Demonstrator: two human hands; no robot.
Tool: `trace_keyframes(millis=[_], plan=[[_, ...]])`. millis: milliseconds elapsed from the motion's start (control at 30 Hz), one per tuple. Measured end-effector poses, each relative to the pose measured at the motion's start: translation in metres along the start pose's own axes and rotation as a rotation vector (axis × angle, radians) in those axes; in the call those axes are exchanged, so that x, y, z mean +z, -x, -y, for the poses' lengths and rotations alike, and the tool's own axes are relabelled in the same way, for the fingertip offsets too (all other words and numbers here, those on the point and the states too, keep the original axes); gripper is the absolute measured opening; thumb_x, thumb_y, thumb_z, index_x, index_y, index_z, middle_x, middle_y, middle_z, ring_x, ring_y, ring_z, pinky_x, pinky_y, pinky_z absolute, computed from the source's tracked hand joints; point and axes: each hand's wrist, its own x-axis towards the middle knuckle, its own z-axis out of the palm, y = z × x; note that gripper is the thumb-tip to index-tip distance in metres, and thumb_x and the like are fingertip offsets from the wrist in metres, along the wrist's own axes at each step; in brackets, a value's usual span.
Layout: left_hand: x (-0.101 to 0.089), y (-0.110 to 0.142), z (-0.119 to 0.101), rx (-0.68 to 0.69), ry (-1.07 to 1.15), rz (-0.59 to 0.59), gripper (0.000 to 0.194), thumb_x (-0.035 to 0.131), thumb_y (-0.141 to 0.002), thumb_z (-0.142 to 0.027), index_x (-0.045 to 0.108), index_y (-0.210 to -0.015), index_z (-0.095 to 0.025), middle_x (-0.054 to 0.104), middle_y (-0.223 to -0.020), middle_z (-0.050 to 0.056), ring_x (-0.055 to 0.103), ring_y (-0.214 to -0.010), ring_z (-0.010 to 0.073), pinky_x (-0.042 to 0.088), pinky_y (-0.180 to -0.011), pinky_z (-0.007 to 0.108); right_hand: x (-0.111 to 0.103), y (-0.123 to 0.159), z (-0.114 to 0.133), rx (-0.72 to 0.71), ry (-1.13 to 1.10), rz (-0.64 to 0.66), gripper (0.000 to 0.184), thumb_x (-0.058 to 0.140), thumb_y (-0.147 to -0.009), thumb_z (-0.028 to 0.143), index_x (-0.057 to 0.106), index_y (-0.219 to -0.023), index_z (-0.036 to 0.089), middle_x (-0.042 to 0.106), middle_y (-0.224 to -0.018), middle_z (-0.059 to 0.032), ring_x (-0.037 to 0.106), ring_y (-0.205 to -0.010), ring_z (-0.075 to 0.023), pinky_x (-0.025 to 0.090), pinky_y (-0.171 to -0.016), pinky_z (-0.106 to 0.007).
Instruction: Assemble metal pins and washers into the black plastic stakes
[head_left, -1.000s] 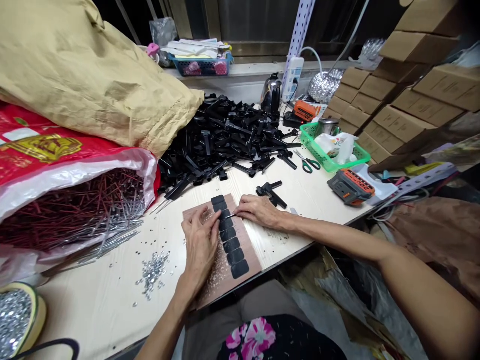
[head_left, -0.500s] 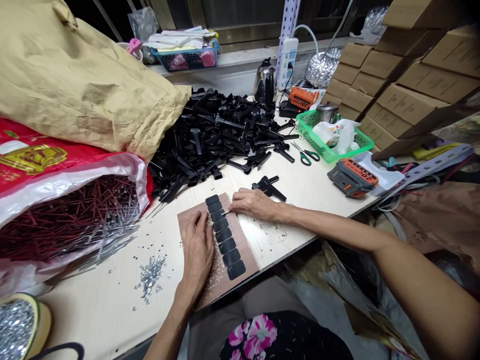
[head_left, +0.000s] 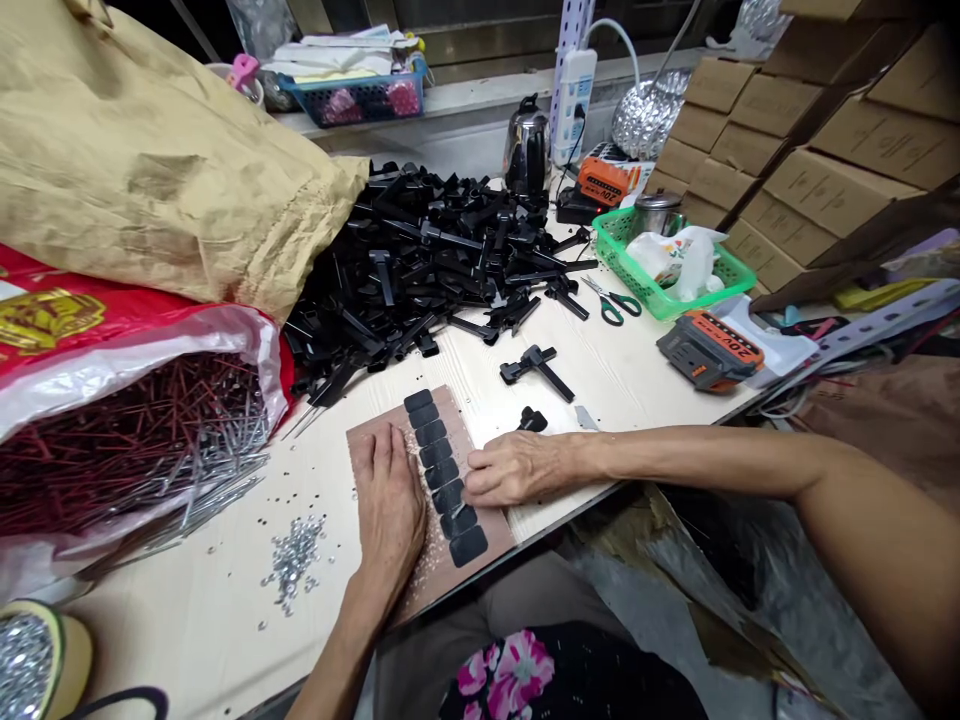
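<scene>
A column of black rounded pads (head_left: 442,471), joined end to end, lies on a brown board (head_left: 480,440) at the table's front edge. My left hand (head_left: 390,500) rests flat on the board just left of the pads, fingers stretched out. Pinched closed, my right hand (head_left: 504,470) is at the right side of the lower pads. A small thin pale piece (head_left: 459,508) sticks out from its fingertips over a pad; its kind is too small to tell. Pale crumbs (head_left: 429,560) are scattered beside the pads.
Black plastic clamp-like parts (head_left: 450,250) are heaped behind; one such part (head_left: 540,370) lies nearer. Scissors (head_left: 613,302), a green basket (head_left: 637,270) and a battery pack (head_left: 709,350) sit right. Left are small shiny pieces (head_left: 296,560) and a red sack (head_left: 255,330) of thin rods.
My right hand has moved down along the pads toward me, uncovering a small black piece and a flat grey piece on the table. My left hand stays on the board.
</scene>
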Motion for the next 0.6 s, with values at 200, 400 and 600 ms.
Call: trace_keyframes(millis=[200, 400, 600], plan=[[0.001, 0.001, 0.004, 0.019, 0.032, -0.029, 0.049, 0.026, -0.095, -0.024, 0.042, -0.135, 0.0, 0.042, -0.141, 0.024, 0.024, -0.14, 0.0334, 0.029, -0.111, 0.055, -0.002, 0.001, -0.01, 0.272, -0.009, 0.0, 0.025, 0.034, -0.097, 0.007, 0.059, -0.098, 0.01, 0.055, -0.085, -0.0035, 0.045, -0.08, -0.0128, 0.04, -0.057, -0.021], [0.004, -0.008, 0.013, 0.085, 0.041, 0.013, 0.048, 0.026, -0.095, -0.022, 0.043, -0.133, 0.001, 0.044, -0.14, 0.025, 0.027, -0.138, 0.0328, 0.031, -0.109, 0.055, -0.004, 0.006, 0.016, 0.084, -0.013, 0.011, 0.029, 0.032, -0.099, 0.01, 0.061, -0.096, 0.013, 0.056, -0.086, -0.0031, 0.045, -0.08, -0.0144, 0.039, -0.062, -0.026], [0.006, -0.013, 0.016, 0.105, 0.036, -0.007, 0.048, 0.027, -0.094, -0.023, 0.046, -0.13, 0.002, 0.046, -0.138, 0.025, 0.027, -0.138, 0.0339, 0.033, -0.108, 0.055, 0.001, -0.003, 0.002, 0.214, -0.005, 0.024, 0.03, 0.032, -0.099, 0.012, 0.062, -0.099, 0.016, 0.058, -0.088, -0.0042, 0.047, -0.082, -0.0143, 0.038, -0.062, -0.025]])
